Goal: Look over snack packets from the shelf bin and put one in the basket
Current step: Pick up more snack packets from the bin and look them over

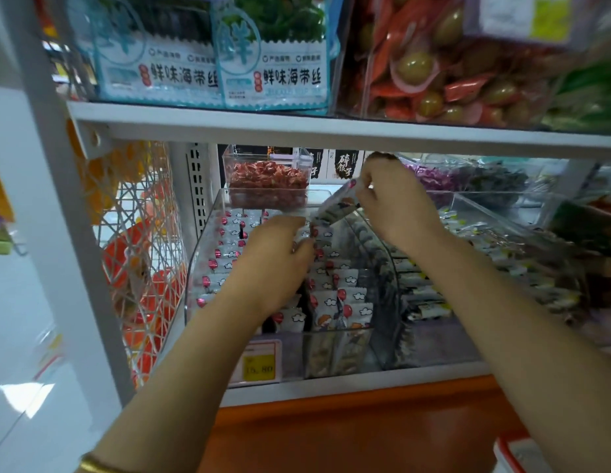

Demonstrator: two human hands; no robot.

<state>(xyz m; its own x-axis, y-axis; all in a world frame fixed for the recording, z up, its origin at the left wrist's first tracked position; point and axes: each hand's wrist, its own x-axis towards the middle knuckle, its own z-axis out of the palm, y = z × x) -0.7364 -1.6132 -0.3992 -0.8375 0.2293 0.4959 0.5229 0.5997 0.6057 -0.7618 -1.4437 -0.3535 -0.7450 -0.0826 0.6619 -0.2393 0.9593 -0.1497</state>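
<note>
The right hand (396, 203) pinches the top corner of a packet (334, 206), lifted tilted above the clear bin (201, 268). The left hand (276, 257) curls its fingers round the packet's lower end, just over the packed rows. A small box (268, 179) of red snacks sits at the bin's back edge. The shelf (297, 126) hangs close overhead, and a wire rack (140, 233) stands to the left.

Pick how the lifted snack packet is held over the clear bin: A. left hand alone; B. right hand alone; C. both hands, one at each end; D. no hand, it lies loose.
C: the right hand pinches the upper end of the snack packet and the left hand holds its lower end, above the clear bin.
</note>
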